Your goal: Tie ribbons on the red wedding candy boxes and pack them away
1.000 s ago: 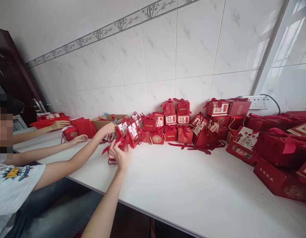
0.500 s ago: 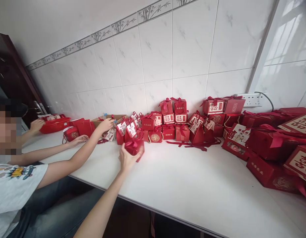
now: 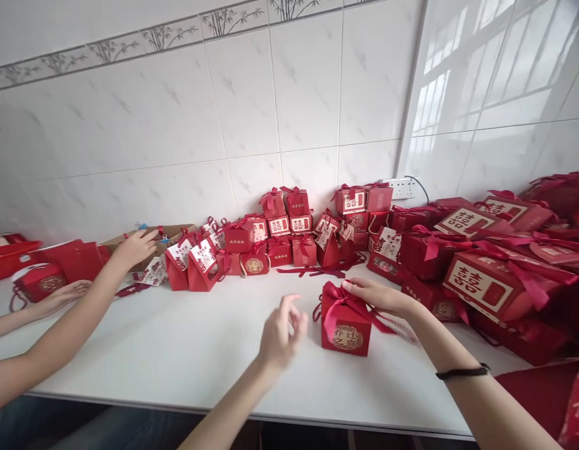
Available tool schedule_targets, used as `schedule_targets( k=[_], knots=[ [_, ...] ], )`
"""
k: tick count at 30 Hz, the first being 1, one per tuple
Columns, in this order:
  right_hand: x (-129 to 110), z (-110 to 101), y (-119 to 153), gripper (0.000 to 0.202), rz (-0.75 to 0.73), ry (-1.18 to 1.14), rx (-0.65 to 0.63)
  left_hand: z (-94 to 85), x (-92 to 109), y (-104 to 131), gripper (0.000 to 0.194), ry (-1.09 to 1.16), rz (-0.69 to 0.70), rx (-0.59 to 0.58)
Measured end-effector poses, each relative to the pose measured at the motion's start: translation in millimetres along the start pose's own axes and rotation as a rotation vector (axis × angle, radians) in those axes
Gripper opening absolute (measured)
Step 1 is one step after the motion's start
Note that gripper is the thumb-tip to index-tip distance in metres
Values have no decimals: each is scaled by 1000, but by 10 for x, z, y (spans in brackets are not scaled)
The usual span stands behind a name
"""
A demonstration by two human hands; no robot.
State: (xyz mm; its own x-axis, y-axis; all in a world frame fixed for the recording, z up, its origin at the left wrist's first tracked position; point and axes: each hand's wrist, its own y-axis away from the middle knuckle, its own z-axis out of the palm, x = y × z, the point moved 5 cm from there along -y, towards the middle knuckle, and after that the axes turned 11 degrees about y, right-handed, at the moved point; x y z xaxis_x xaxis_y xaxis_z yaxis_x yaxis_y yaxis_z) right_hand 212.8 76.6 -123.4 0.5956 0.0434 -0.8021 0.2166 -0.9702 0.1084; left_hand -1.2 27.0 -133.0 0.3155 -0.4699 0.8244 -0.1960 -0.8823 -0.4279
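A red gift box (image 3: 346, 331) with gold lettering and a red ribbon bow stands upright on the white table (image 3: 252, 375). My right hand (image 3: 376, 297), with a black band on its wrist, reaches over from the right and pinches the bow at the top of the box. To the left of the box, apart from it, my left hand (image 3: 282, 331) is raised over the table with its fingers loosely curled and apart, holding nothing; it is slightly blurred.
Red boxes (image 3: 254, 259) are stacked along the tiled wall; a large pile (image 3: 481, 281) fills the right side. At left, another person's hands (image 3: 134, 250) are near a cardboard box (image 3: 179, 234). A red basin (image 3: 8, 259) stands at the far left.
The view has swung right. My left hand, earlier around a red box at the left, is now off it and empty. My right hand has come into view, at the bow of a box.
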Motion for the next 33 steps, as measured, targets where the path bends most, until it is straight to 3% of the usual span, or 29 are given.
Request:
schedule_targets(
  k=[2, 5, 7, 9, 11, 15, 17, 19, 21, 24, 28, 33],
  knots=[
    [86, -21, -82, 53, -4, -166, 7, -34, -78, -304, 29, 61, -76, 47],
    [128, 94, -220, 50, -16, -368, 15, 201, -287, -682, 43, 211, -207, -105],
    [133, 183, -288, 49, -50, -454, 26, 380, -432, -776, 61, 324, -289, -183],
    [154, 223, -317, 50, -77, -499, 51, 492, -546, -761, 73, 467, -363, -217],
    [163, 222, -302, 52, -125, -521, 34, 544, -557, -693, 82, 615, -350, -306],
    [124, 178, -189, 45, -219, -475, -131, 564, -363, -516, 88, 752, -181, -682],
    [122, 170, -128, 42, -199, -432, -229, 558, -351, -488, 92, 703, -178, -738],
    [134, 179, -76, 43, -156, -397, -311, 556, -408, -512, 84, 621, -213, -699],
    [142, 177, -50, 42, -142, -332, -303, 541, -477, -567, 67, 534, -230, -613],
    [140, 154, -77, 45, -197, -187, -104, 459, -502, -673, 49, 421, -142, -453],
    [162, 183, -182, 60, -305, -73, 221, 299, -456, -770, 43, 259, 75, -221],
    [264, 311, -297, 86, -299, -138, 334, 280, -561, -747, 44, 249, 67, -41]
  ],
)
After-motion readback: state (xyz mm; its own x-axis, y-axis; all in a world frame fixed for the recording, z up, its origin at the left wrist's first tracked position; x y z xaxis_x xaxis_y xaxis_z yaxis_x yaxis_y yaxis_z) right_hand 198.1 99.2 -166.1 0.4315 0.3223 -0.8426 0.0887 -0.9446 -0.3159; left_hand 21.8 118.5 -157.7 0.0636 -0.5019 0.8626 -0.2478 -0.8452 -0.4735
